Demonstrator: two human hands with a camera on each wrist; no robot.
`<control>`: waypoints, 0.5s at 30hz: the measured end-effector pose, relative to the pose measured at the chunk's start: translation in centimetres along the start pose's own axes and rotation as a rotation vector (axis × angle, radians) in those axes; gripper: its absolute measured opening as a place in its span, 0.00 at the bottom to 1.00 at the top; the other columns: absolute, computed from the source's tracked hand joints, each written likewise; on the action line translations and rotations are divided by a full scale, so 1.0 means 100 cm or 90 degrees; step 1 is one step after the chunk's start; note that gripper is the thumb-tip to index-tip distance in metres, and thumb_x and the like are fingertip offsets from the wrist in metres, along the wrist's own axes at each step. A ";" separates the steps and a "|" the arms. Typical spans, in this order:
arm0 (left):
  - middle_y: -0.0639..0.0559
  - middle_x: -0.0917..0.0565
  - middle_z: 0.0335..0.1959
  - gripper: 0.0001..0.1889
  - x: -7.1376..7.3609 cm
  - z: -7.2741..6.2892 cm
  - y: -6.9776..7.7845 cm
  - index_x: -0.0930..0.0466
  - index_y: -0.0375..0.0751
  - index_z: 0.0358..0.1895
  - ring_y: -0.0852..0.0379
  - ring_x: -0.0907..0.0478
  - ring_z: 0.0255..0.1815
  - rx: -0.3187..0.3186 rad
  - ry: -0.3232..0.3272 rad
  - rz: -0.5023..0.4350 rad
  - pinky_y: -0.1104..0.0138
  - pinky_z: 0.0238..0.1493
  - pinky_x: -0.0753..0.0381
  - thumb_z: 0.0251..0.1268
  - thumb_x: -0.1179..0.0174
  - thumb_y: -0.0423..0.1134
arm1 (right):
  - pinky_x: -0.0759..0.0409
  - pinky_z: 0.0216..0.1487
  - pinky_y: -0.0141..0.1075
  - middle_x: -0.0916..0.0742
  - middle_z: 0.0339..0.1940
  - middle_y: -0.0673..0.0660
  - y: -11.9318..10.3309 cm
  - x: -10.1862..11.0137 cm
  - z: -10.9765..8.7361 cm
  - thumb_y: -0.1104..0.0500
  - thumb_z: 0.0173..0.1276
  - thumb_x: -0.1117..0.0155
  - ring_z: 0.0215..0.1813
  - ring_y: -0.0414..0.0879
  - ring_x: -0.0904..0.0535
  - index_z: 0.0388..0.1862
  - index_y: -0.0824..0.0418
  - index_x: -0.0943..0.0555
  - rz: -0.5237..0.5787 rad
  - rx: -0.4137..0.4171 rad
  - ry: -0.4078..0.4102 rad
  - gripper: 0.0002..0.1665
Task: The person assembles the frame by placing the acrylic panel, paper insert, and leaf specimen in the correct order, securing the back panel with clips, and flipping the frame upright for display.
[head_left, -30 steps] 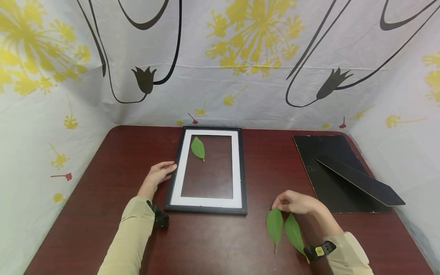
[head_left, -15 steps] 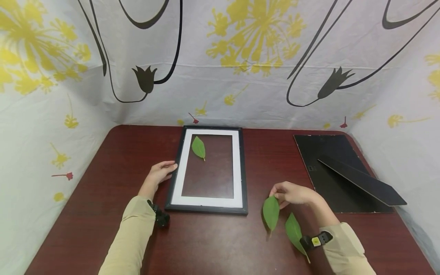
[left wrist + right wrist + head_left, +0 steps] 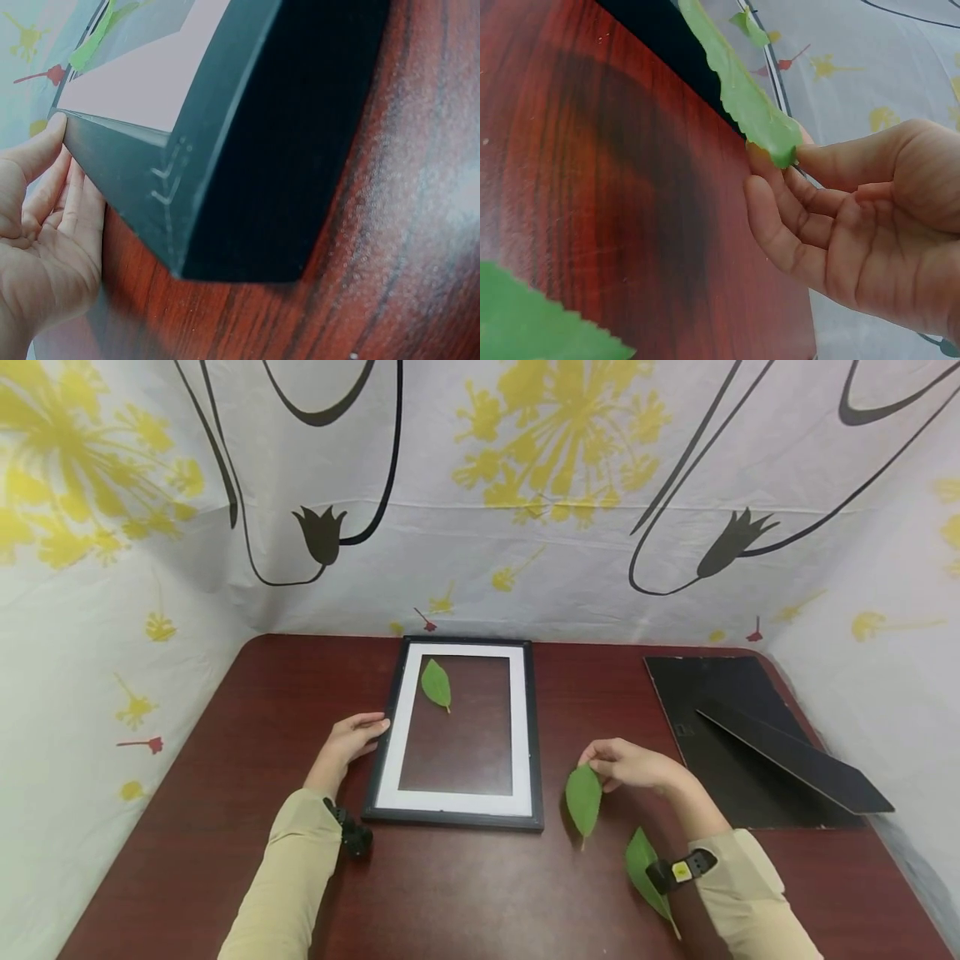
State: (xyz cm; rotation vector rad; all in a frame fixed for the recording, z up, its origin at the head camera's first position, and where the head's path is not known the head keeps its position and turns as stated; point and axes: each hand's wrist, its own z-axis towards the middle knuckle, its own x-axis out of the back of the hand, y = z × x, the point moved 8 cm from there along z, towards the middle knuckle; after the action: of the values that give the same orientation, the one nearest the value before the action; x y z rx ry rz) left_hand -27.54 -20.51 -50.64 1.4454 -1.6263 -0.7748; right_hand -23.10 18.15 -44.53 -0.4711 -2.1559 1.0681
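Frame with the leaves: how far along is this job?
Looks done: one leaf lies within the frame opening, upper left.

In hand: the right hand pinches a second leaf to the right of the frame, while the left hand touches the frame's left edge.

Probably left: placing that leaf and perhaps the third leaf, on the table, then fitting the backing, which lies apart.

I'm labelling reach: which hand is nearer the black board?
Right. The right hand, pinching a leaf, is just left of the black board; the left hand is farther, touching the picture frame at its left edge.
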 end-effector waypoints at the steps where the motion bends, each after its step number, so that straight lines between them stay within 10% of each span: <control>1: 0.38 0.33 0.65 0.27 0.001 0.000 0.000 0.36 0.37 0.64 0.47 0.36 0.66 0.001 0.001 0.002 0.59 0.64 0.29 0.63 0.43 0.40 | 0.18 0.38 0.37 0.18 0.36 0.58 -0.001 0.001 0.002 0.65 0.72 0.57 0.36 0.44 0.21 0.45 0.69 0.27 0.000 -0.002 0.003 0.12; 15: 0.39 0.32 0.65 0.26 0.002 -0.003 0.002 0.34 0.37 0.64 0.47 0.35 0.65 0.001 0.012 -0.001 0.59 0.64 0.28 0.63 0.43 0.40 | 0.19 0.39 0.39 0.18 0.36 0.58 -0.027 0.012 0.031 0.65 0.71 0.56 0.35 0.43 0.21 0.47 0.71 0.27 0.013 0.013 0.035 0.13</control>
State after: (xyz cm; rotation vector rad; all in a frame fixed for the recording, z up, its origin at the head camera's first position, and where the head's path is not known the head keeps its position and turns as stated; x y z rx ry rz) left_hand -27.40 -20.67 -50.31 1.4509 -1.6120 -0.7587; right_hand -26.18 15.54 -43.23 -0.5082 -2.0949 1.0751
